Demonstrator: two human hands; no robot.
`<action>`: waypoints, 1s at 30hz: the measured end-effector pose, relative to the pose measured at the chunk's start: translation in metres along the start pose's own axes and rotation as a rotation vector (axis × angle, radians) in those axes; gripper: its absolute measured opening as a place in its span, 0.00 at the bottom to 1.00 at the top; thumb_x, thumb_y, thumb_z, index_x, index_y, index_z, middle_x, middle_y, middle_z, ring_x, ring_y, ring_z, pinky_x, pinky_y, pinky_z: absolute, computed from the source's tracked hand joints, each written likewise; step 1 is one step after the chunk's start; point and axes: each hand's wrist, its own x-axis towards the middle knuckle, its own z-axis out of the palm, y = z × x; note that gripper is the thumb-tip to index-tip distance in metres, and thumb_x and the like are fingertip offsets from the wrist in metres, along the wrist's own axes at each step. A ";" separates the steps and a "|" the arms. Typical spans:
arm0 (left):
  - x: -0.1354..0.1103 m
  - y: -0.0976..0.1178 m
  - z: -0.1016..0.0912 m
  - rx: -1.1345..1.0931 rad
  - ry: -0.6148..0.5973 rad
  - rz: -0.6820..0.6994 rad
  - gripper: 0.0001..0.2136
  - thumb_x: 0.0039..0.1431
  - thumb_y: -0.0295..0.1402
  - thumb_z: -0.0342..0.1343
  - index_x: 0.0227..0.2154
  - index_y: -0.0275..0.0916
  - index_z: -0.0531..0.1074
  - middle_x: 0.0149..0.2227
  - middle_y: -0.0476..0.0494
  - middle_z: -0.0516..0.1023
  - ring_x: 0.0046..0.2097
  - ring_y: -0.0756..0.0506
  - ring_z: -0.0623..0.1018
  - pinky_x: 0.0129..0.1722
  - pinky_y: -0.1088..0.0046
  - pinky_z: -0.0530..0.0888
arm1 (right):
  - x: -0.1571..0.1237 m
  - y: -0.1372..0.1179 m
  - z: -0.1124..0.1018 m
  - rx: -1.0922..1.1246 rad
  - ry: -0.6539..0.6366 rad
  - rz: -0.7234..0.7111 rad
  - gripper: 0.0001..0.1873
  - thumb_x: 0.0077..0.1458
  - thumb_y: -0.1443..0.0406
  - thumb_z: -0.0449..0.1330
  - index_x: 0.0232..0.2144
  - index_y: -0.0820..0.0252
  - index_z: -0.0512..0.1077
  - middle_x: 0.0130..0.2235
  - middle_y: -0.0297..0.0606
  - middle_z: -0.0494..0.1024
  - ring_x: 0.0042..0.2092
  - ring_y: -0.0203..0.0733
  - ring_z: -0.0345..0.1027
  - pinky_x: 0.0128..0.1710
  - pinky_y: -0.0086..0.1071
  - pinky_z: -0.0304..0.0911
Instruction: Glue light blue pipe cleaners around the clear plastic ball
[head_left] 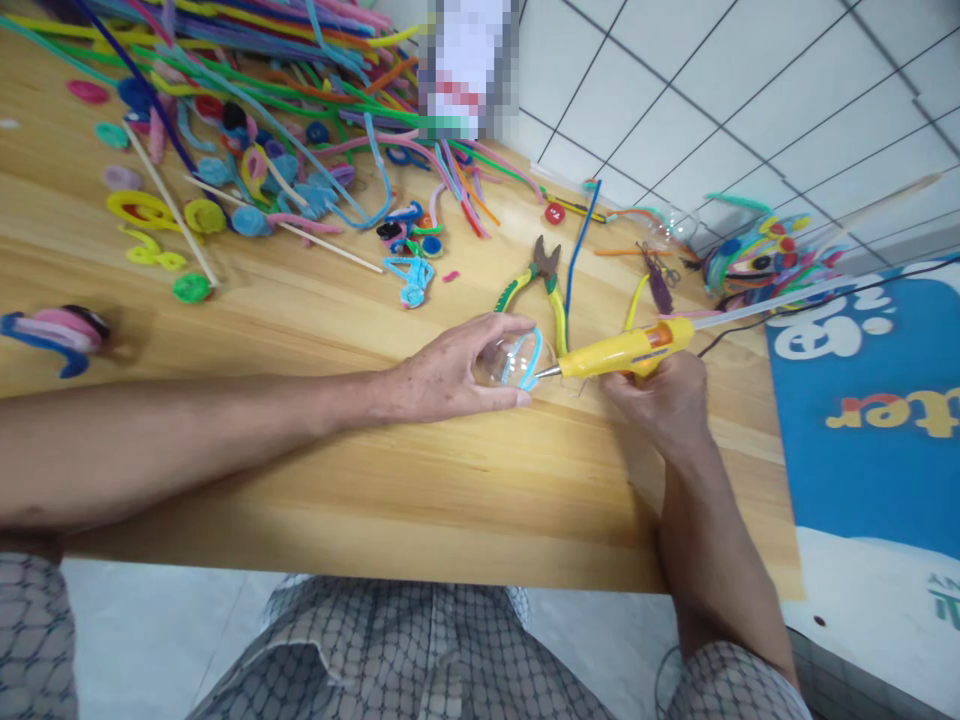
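Note:
My left hand (465,372) is closed round a clear plastic ball (495,362), thumb and fingers on opposite sides of it. A light-blue pipe cleaner (537,350) curves over the ball's right side. In my right hand (667,390) is a yellow hot glue gun (622,348), a long glue stick sticking out of its back end. Its metal nozzle points left and meets, or nearly meets, the blue strip near my left fingertips. Just beyond the ball lie pliers (551,275) with green and yellow handles, jaws apart.
Pipe cleaners (300,60) in many colours are heaped at the back left, with coiled pieces and wooden sticks (172,200) before them. A blue pipe cleaner (581,250), a purple-handled tool (660,285) and a colourful bundle (765,262) lie at the back right. A blue printed sheet (862,480) covers the right side.

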 end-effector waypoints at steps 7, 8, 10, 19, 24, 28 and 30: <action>0.000 0.000 0.001 -0.002 0.012 0.009 0.33 0.61 0.43 0.73 0.65 0.42 0.71 0.59 0.36 0.82 0.54 0.40 0.85 0.56 0.59 0.83 | 0.000 0.000 -0.002 -0.009 -0.022 -0.015 0.09 0.46 0.64 0.63 0.20 0.51 0.66 0.20 0.32 0.70 0.24 0.43 0.67 0.26 0.36 0.63; 0.000 -0.001 0.001 0.001 0.010 0.011 0.33 0.61 0.43 0.73 0.66 0.42 0.71 0.59 0.36 0.82 0.54 0.39 0.85 0.56 0.58 0.83 | 0.000 0.000 -0.002 -0.007 -0.016 -0.017 0.09 0.45 0.64 0.63 0.20 0.51 0.66 0.20 0.32 0.70 0.24 0.43 0.67 0.25 0.36 0.62; 0.000 -0.001 0.001 0.009 0.010 0.015 0.33 0.61 0.43 0.72 0.66 0.42 0.71 0.59 0.36 0.82 0.54 0.39 0.85 0.56 0.58 0.83 | 0.000 -0.001 -0.002 0.002 -0.007 -0.016 0.09 0.45 0.64 0.63 0.19 0.51 0.66 0.19 0.31 0.70 0.23 0.42 0.66 0.24 0.35 0.61; 0.000 0.000 0.000 0.018 0.008 0.010 0.33 0.61 0.44 0.72 0.66 0.42 0.71 0.59 0.36 0.82 0.54 0.39 0.85 0.56 0.58 0.83 | 0.001 -0.005 -0.003 -0.011 -0.014 0.009 0.08 0.44 0.63 0.63 0.19 0.52 0.67 0.19 0.32 0.70 0.24 0.42 0.66 0.26 0.35 0.63; -0.001 -0.001 0.001 0.017 0.007 0.006 0.33 0.61 0.44 0.72 0.66 0.41 0.71 0.59 0.36 0.82 0.54 0.40 0.84 0.55 0.60 0.83 | 0.001 -0.003 -0.003 0.025 -0.007 -0.009 0.07 0.43 0.63 0.63 0.19 0.51 0.67 0.19 0.32 0.70 0.24 0.42 0.66 0.25 0.35 0.62; -0.001 -0.001 0.000 0.031 0.006 0.016 0.33 0.61 0.44 0.72 0.66 0.41 0.71 0.59 0.36 0.82 0.54 0.40 0.85 0.56 0.60 0.83 | 0.001 -0.003 -0.003 0.027 -0.011 -0.010 0.08 0.43 0.63 0.63 0.19 0.50 0.67 0.19 0.33 0.71 0.23 0.44 0.66 0.25 0.37 0.63; -0.001 -0.001 0.000 0.037 0.004 0.019 0.33 0.61 0.44 0.72 0.66 0.42 0.71 0.59 0.36 0.82 0.54 0.39 0.85 0.56 0.59 0.83 | 0.001 -0.003 -0.003 0.020 -0.016 -0.009 0.08 0.44 0.63 0.63 0.19 0.50 0.67 0.20 0.33 0.71 0.24 0.44 0.67 0.26 0.37 0.63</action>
